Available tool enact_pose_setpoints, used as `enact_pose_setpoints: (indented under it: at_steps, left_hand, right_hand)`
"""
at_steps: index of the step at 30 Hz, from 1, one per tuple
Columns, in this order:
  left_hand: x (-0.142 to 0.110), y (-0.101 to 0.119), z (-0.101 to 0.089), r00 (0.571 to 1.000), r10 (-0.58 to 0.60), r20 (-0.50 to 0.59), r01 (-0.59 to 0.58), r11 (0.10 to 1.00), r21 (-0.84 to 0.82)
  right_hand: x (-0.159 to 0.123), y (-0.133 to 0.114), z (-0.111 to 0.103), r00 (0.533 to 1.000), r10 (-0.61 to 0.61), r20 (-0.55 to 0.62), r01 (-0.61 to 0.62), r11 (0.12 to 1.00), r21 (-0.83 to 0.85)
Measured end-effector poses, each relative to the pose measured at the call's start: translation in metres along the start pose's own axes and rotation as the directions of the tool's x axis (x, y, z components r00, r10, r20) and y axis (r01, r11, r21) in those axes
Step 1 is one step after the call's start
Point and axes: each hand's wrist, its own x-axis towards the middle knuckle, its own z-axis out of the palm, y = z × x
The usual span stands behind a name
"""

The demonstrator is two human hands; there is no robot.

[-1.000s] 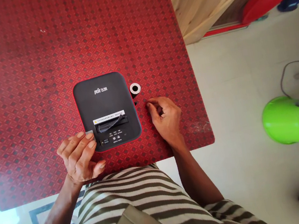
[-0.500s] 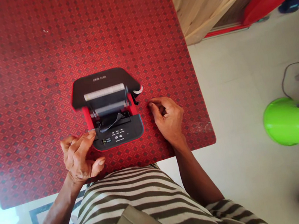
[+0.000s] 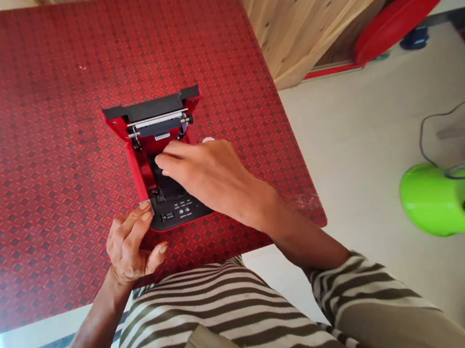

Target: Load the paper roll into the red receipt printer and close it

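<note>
A red and black label printer [image 3: 140, 171] lies on the table in front of me, its lid [image 3: 151, 108] raised so that a roller and metal bar on the inner side face me. My left hand [image 3: 131, 246] rests its fingertips on the printer's near left corner, by a small grey patch. The thumb stays apart from the fingers, and nothing is grasped. My right hand [image 3: 219, 176] reaches over the right side into the open compartment. Its fingers are bent together at a black part [image 3: 168, 187] inside; what they pinch, if anything, is hidden.
The table [image 3: 43, 68] has a red patterned cover. A wooden panel [image 3: 278, 19] runs along its far right side. On the floor to the right stand a green bucket [image 3: 425, 202] and a cable [image 3: 423, 126]. A red round board [image 3: 402, 18] leans farther back.
The lid has swung to a more upright position, showing its inner side. My right hand has moved left from the table into the compartment. My left hand stays at the printer's corner.
</note>
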Motion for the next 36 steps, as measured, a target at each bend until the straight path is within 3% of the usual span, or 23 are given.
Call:
enact_pose_setpoints:
  at_steps: [2,4,9,14,17,19,23,26,28,31,33,36]
  left_hand:
    - [0.003,0.002,0.001,1.000,0.021,-0.023,-0.021,1.000,-0.006]
    - [0.007,0.004,0.002,0.997,0.048,-0.055,-0.048,0.999,-0.005]
    - [0.013,0.007,0.004,0.995,0.049,-0.081,-0.048,0.999,0.021]
    - [0.014,0.007,0.003,0.995,0.056,-0.078,-0.058,0.998,-0.019]
    - [0.012,0.006,0.002,0.997,0.037,-0.063,-0.038,0.999,-0.024]
    - [0.009,0.004,0.002,0.998,0.025,-0.060,-0.026,0.999,-0.026]
    - [0.004,-0.001,0.005,0.999,-0.016,-0.045,0.015,1.000,-0.025]
    - [0.002,-0.004,0.007,0.996,-0.068,-0.061,0.064,0.996,-0.055]
    - [0.003,-0.004,0.007,0.995,-0.082,-0.058,0.077,0.994,-0.082]
    - [0.005,-0.004,0.007,0.996,-0.072,-0.045,0.068,0.993,-0.095]
    - [0.005,-0.004,0.006,0.997,-0.070,-0.044,0.067,0.994,-0.081]
    - [0.004,-0.004,0.007,0.995,-0.086,-0.056,0.082,0.994,-0.070]
  right_hand:
    - [0.021,-0.005,0.005,0.990,0.026,0.140,-0.014,0.996,-0.089]
    - [0.034,-0.007,0.011,0.978,0.052,0.202,-0.022,0.988,-0.150]
    - [0.037,-0.009,0.015,0.981,0.030,0.191,0.015,0.973,-0.230]
    - [0.006,-0.011,-0.009,0.999,0.001,0.038,0.004,0.991,-0.134]
    - [-0.026,0.002,-0.025,0.984,0.064,-0.163,-0.038,0.987,0.154]
    - [-0.050,0.018,-0.027,0.940,0.197,-0.277,-0.073,0.912,0.403]
    - [-0.096,0.043,0.001,0.820,0.477,-0.316,-0.171,0.732,0.660]
    - [-0.115,0.041,0.040,0.781,0.572,-0.250,-0.224,0.630,0.743]
    - [-0.117,0.034,0.063,0.781,0.580,-0.230,-0.239,0.619,0.748]
    - [-0.111,0.025,0.082,0.791,0.554,-0.260,-0.248,0.679,0.691]
    - [-0.107,0.025,0.085,0.810,0.525,-0.261,-0.243,0.705,0.666]
    - [-0.110,0.032,0.075,0.862,0.476,-0.174,-0.239,0.684,0.690]
